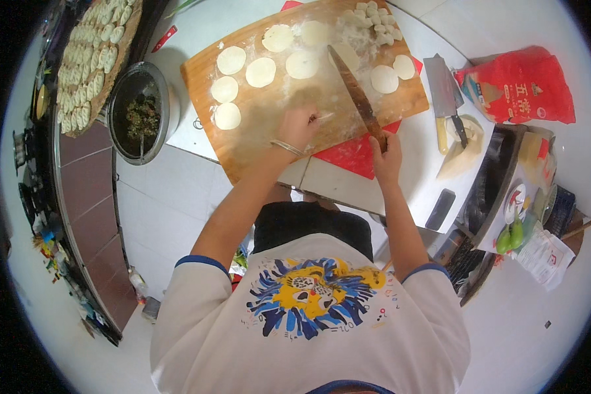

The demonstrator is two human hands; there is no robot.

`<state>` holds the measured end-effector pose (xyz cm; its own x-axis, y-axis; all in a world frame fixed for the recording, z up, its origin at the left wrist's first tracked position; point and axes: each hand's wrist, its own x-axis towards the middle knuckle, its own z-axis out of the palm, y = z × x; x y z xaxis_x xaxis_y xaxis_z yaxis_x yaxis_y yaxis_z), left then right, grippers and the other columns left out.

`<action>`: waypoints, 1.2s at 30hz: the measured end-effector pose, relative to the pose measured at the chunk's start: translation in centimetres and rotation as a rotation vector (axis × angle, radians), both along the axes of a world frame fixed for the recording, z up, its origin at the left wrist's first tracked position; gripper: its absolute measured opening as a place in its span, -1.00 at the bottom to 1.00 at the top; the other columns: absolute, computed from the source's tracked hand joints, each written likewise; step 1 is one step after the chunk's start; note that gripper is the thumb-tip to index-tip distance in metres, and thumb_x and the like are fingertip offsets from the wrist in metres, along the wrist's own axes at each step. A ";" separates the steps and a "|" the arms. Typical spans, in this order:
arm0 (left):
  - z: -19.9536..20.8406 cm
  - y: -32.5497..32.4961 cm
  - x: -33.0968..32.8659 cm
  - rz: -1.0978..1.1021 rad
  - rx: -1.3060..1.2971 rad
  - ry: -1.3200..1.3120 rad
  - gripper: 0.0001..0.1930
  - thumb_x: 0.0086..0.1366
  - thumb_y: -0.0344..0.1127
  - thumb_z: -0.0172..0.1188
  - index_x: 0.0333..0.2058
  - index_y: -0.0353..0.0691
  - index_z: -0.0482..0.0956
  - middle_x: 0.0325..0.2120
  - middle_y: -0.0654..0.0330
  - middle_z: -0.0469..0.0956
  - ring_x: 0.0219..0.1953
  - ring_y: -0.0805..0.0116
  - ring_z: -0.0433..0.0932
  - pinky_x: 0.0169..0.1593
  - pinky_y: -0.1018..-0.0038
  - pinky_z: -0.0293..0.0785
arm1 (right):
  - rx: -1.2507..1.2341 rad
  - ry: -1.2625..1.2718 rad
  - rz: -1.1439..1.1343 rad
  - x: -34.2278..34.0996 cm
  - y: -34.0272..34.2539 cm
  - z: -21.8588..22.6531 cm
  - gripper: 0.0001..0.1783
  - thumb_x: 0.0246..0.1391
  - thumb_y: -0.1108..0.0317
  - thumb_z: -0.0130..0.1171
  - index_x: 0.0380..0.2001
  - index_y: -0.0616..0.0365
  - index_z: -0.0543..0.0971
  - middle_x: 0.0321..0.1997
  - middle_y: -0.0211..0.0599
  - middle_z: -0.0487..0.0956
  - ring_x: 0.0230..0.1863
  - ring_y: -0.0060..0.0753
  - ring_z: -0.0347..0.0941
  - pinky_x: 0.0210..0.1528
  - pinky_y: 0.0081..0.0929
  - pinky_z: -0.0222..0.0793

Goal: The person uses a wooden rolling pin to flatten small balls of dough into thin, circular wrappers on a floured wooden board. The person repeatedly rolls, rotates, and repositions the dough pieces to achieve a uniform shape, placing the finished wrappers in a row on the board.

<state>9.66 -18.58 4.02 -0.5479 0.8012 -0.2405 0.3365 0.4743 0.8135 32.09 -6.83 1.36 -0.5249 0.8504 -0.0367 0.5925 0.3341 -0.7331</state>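
Gripping the lower end of a long, tapered brown rolling pin (356,92), the right hand (386,154) has its fingers closed round it; this end hold seems to leave the length free above the board. Left hand (299,128), to its left over the floured wooden board (243,150), is curled loosely; whether anything sits inside cannot be told. Ahead of the left hand, flat dough rounds (261,72) lie mostly apart, presumably so they do not stick. Beyond the pin's tip, small dough pieces (375,20) cluster at the far corner, probably to keep the middle free. Under the board, just left of the right hand, a red mat (353,156) shows, perhaps against slipping. Right of that hand on the white table (400,190): cleaver (443,85), black-handled knife (460,131), phone (441,209), and farther out a red bag (519,85). Well left of the left hand, a bowl (173,111) holds dark green filling (142,119); beyond it, dumplings (105,59) stand in rows on a tray. Pale tiled floor (171,190) below; brown-tiled counter front (88,172) at far left.
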 end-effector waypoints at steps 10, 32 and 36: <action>-2.8 -9.1 3.0 0.365 -0.045 0.214 -0.70 0.21 -0.33 0.19 -0.13 -0.31 0.41 -0.24 -0.07 0.49 -0.16 -0.03 0.50 -0.11 0.19 0.43 | 0.201 -0.173 0.331 -1.8 0.6 2.0 -0.59 -0.01 0.24 0.30 -0.11 0.13 0.46 -0.23 -0.13 0.47 -0.24 -0.02 0.48 -0.27 -0.20 0.42; -4.5 -9.3 0.0 -0.235 -0.063 0.641 -0.33 0.31 -0.06 -0.01 0.33 -0.18 0.11 0.37 -0.02 0.00 0.39 -0.12 -0.04 0.39 -0.01 -0.14 | 0.561 -0.323 0.566 -4.0 -2.3 -0.4 -0.38 0.14 -0.11 0.04 0.19 -0.04 0.38 0.35 -0.03 0.20 0.38 0.04 0.06 0.39 0.10 -0.11; -3.5 -2.4 -4.2 -0.161 0.023 0.789 -0.32 0.27 -0.09 0.07 0.30 -0.23 0.14 0.34 -0.05 0.06 0.35 -0.10 0.05 0.37 0.01 -0.04 | 0.248 -0.375 0.589 -6.4 0.9 0.5 -0.54 0.12 0.00 0.15 -0.04 0.05 0.44 -0.02 -0.11 0.49 -0.02 0.01 0.42 0.03 -0.14 0.33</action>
